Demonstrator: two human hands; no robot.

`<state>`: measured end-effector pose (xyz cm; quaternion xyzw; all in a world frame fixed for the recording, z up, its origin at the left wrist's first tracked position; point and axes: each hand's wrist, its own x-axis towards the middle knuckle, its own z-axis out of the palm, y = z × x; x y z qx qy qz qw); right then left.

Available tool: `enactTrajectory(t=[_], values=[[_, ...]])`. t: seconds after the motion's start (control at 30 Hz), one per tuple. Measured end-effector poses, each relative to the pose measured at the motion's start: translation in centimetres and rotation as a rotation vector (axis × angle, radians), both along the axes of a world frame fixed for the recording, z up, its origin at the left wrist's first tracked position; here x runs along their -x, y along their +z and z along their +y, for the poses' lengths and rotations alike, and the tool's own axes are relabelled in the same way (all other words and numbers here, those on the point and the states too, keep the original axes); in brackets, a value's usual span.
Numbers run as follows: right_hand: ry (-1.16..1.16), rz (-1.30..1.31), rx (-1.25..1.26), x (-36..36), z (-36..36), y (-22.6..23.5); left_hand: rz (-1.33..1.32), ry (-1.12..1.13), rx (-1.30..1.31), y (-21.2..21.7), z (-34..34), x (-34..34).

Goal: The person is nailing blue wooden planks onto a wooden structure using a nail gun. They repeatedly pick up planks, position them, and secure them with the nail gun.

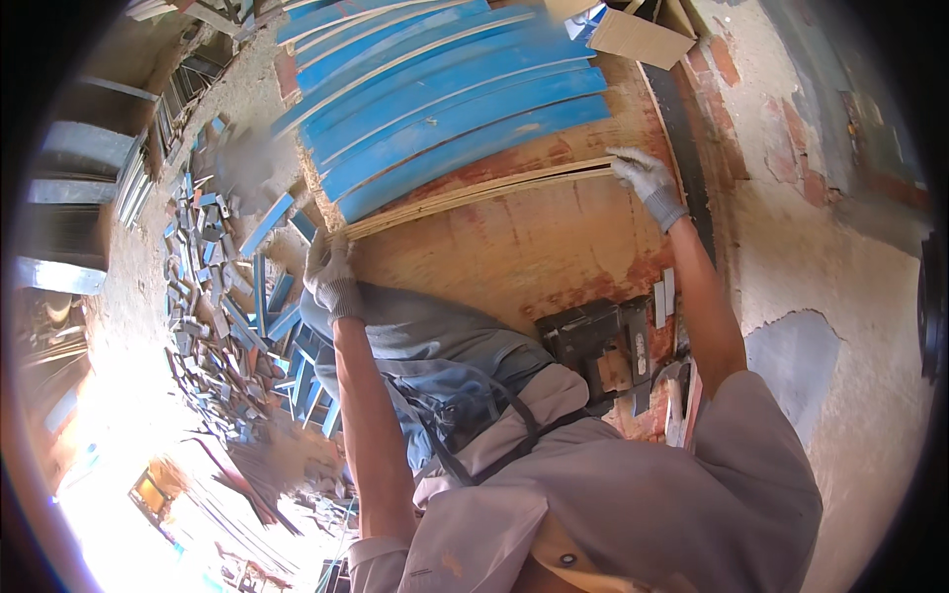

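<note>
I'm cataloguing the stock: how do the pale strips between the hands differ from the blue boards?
The pale strips show wood-coloured edges; the blue boards show mostly blue faces. The pale strips look narrower than the blue boards. The pale strips have the left hand and right hand at their ends; neither hand touches the blue boards. Both are long and slant alike across the worktop.
</note>
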<state>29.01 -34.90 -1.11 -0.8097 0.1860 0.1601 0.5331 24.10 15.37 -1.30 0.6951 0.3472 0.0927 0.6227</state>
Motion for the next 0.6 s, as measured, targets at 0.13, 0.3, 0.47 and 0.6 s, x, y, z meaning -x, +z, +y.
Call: enactTrajectory(t=[0.13,0.3,0.47,0.6], values=[[0.103,-0.133,0.070,-1.4,-1.1,-1.2,0.002,-0.006,-0.053,-0.1,-0.3,0.0],[-0.026,-0.262,0.039,-1.5,0.8,-0.2,0.072,-0.100,-0.063,1.0,0.3,1.1],[-0.253,-0.179,-0.288,-2.6,3.3,2.5,0.058,-0.134,0.052,-0.8,3.2,2.4],[-0.244,-0.147,-0.401,-1.8,2.5,3.6,0.063,-0.315,0.035,0.2,3.3,1.8]])
